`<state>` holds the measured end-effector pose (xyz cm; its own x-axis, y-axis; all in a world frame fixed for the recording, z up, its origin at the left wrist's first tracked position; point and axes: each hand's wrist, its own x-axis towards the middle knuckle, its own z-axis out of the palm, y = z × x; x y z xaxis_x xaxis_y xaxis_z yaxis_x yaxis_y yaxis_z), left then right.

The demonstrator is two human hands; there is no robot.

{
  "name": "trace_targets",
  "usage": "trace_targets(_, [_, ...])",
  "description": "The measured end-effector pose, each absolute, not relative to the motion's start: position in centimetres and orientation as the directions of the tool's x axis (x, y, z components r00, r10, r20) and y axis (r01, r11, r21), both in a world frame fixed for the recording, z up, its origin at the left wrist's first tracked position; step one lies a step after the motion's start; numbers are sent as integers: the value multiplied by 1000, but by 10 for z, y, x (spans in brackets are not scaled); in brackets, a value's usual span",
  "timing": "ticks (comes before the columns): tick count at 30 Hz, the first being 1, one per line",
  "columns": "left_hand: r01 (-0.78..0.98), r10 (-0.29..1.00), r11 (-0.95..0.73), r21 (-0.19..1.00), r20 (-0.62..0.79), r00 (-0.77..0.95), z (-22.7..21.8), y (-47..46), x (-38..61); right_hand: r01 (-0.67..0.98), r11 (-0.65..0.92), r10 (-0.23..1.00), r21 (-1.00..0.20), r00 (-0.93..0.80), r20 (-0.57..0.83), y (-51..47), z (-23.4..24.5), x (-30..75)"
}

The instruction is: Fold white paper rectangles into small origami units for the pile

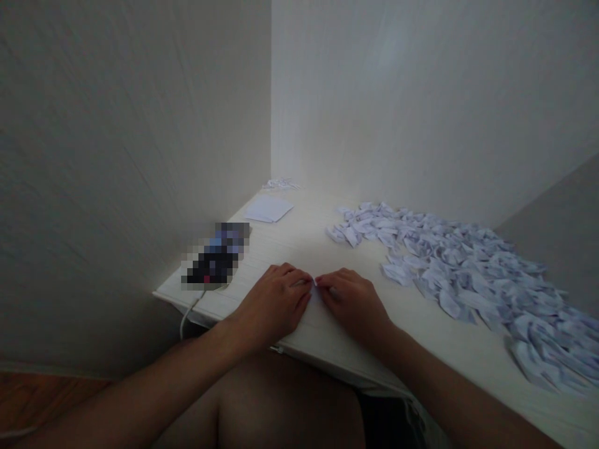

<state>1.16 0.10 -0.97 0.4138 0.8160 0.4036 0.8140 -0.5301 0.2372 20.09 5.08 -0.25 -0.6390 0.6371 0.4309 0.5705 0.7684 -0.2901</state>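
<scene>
My left hand (281,296) and my right hand (350,302) meet fingertip to fingertip above the near part of the white table (299,243). Between them shows a sliver of a small white paper piece (315,282), pinched by both. Its shape is mostly hidden by the fingers. To the right spreads a large heap of folded white paper pieces (444,249), its nearest ones a short way from my right hand. Beyond my left hand lies a flat stack of white paper sheets (269,209).
A phone-like device (218,255), blurred by pixels, lies at the table's left edge with a white cable (189,312) running off the edge. Thin white paper strips (281,184) sit in the far corner. Walls (210,112) close in the left and back sides.
</scene>
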Motion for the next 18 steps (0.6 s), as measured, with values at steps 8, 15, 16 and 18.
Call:
trace_targets(8, [813, 807, -537, 225, 417, 418, -8, 0, 12, 511, 848, 517, -139, -743, 424, 51, -4, 205])
trace_targets(15, [812, 802, -543, 213, 417, 427, -7, 0, 12, 460, 858, 513, -228, -753, 412, 53, -3, 205])
trace_targets(16, [812, 802, -544, 213, 417, 428, -7, 0, 12, 457, 857, 516, -239, -752, 411, 52, -2, 205])
trace_targets(18, [811, 802, -545, 213, 416, 429, -6, 0, 11, 449, 857, 515, -253, -752, 411, 52, -1, 206])
